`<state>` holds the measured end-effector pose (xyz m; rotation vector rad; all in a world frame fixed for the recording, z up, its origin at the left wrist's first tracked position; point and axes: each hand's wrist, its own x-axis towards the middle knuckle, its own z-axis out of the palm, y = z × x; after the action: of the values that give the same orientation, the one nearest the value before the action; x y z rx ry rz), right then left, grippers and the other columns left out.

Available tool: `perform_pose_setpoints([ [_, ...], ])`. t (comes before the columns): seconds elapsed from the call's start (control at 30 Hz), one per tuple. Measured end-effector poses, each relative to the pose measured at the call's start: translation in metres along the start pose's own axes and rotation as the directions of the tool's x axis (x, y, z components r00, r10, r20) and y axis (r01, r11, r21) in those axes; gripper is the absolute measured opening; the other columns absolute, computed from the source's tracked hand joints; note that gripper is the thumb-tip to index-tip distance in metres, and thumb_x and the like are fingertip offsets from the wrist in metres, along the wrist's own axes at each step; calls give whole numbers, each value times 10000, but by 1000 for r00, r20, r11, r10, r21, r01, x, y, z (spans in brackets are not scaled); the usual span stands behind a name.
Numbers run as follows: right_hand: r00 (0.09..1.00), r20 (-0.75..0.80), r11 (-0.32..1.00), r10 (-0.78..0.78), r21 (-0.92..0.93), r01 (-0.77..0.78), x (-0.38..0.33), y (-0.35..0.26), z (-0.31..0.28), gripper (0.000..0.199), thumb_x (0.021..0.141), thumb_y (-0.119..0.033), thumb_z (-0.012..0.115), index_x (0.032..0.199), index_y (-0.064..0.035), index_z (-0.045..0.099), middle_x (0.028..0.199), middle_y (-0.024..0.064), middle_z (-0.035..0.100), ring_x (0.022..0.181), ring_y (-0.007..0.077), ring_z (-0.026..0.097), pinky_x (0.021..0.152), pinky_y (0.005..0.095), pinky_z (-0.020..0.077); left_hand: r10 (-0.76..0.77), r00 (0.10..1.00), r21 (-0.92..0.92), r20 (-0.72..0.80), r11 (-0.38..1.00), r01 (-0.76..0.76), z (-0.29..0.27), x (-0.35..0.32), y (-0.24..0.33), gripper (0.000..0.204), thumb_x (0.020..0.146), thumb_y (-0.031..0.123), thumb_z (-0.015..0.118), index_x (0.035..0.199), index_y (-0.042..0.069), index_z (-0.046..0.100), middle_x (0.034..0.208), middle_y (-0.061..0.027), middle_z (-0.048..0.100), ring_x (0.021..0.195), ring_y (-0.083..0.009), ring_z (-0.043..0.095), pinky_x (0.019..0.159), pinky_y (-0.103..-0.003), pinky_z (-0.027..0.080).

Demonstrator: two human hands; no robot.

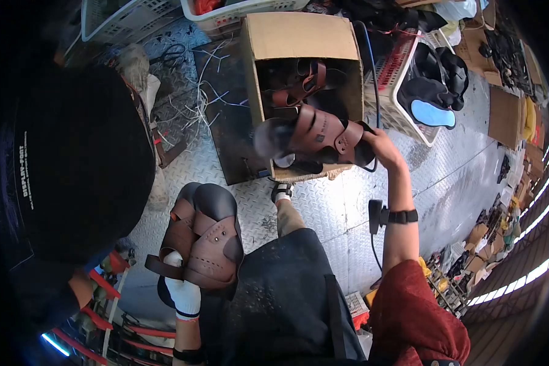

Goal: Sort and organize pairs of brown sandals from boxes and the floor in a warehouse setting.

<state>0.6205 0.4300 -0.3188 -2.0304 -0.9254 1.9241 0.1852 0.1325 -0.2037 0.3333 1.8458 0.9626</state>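
My left hand, in a white glove, is closed around a pair of brown and black strap sandals, held side by side with a loose strap sticking out to the left. My right hand is bare and grips one end of a brown strap sandal. That sandal extends leftward over the near side of an open cardboard box; its far end looks blurred. Inside the box lie more brown sandals, partly hidden by the held one.
White plastic baskets stand at right and at the back; the right one holds black footwear and a light blue sole. Loose white ties lie left of the box on the metal floor. A large dark shape fills the left.
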Motion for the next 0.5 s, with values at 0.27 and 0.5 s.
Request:
perform_pose_setpoints([
  [0.27, 939, -5, 934, -343, -105, 340, 162, -23, 36, 422, 806, -105, 548, 1215, -2, 521, 997, 124, 603, 703, 126, 545, 625, 250, 435, -45, 998, 108, -40, 993, 49, 8, -8, -19, 393, 918, 70, 465, 1284, -16, 351, 1285, -136, 427, 1152, -233, 444, 995, -359, 370],
  [0.5, 856, -127, 863, -501, -147, 484, 180, -47, 33, 423, 812, -43, 489, 1230, 14, 518, 1153, 118, 589, 1072, 175, 531, 890, 232, 381, -49, 996, -3, -68, 999, 49, 29, -6, -21, 387, 925, 66, 451, 1290, -11, 350, 1280, -131, 431, 1149, -231, 446, 994, -364, 372],
])
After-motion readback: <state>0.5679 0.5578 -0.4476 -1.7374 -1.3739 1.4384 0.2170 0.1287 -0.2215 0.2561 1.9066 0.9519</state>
